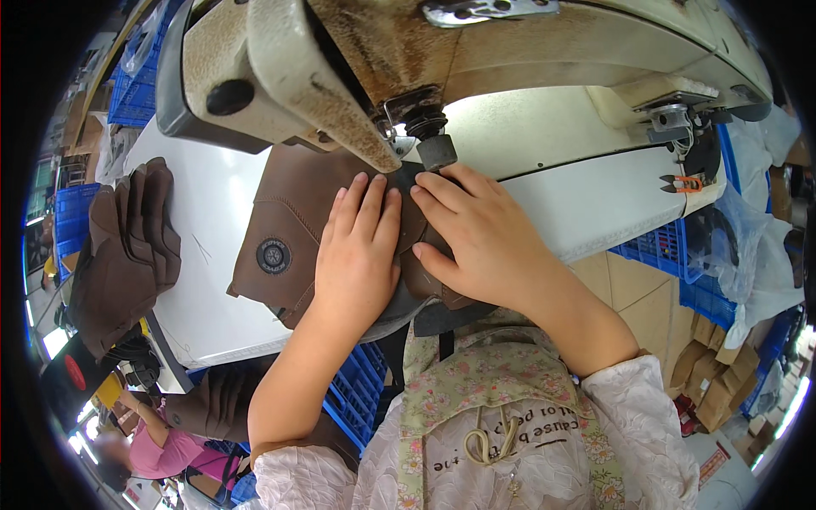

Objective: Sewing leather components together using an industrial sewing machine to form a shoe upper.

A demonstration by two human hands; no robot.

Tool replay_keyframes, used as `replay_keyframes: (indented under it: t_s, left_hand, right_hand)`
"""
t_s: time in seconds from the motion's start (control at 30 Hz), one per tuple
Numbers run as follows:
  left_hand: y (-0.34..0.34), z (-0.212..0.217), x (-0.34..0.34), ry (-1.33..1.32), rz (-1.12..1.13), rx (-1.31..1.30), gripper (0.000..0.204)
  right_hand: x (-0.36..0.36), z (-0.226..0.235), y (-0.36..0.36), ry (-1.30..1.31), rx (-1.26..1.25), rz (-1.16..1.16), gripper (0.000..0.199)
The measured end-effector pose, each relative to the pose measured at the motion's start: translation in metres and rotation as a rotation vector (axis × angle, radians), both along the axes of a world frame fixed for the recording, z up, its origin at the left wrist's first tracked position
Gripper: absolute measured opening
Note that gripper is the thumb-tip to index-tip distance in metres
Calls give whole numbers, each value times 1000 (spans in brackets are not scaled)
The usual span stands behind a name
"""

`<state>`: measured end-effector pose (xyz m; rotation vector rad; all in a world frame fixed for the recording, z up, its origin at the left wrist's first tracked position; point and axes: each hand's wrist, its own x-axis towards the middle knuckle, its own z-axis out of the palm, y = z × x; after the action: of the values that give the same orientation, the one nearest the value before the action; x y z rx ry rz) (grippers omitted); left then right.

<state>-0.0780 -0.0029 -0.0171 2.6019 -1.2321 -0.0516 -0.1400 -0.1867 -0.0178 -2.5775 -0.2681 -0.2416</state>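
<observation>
A brown leather-like piece (280, 212) with stitched seams and a round dark badge lies under the head of an industrial sewing machine (340, 93). My left hand (361, 242) rests flat on it, fingers stretched toward the needle area. Beside it, my right hand (480, 229) presses on the piece's right part with fingers extended and thumb apart. Dark grey lining (406, 313) shows along the near edge, below my hands. The fingertips of both hands come close to the presser foot, and the machine head hides the needle.
Similar brown pieces (127, 246) hang over the white table's (200, 314) left edge. Orange-handled thread snips (682, 184) lie at the right by the machine. Blue crates (654, 246) and cardboard boxes (714, 374) stand at the right. Another person (161, 442) works at the lower left.
</observation>
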Motion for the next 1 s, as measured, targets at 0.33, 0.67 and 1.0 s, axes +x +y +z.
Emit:
replay_keyframes:
  t_s: [0.33,0.67,1.0]
  left_hand:
    - [0,0,0,-8,-8,8,72]
    - [-5,0,5,-25,12,-23,69]
    - [-14,2,22,40,57,-57,63]
  right_hand:
    - [1,1,-2,19,1,8,53]
    - [7,0,-5,27,14,-1,53]
    - [27,-4,-16,-83,-35,19,50]
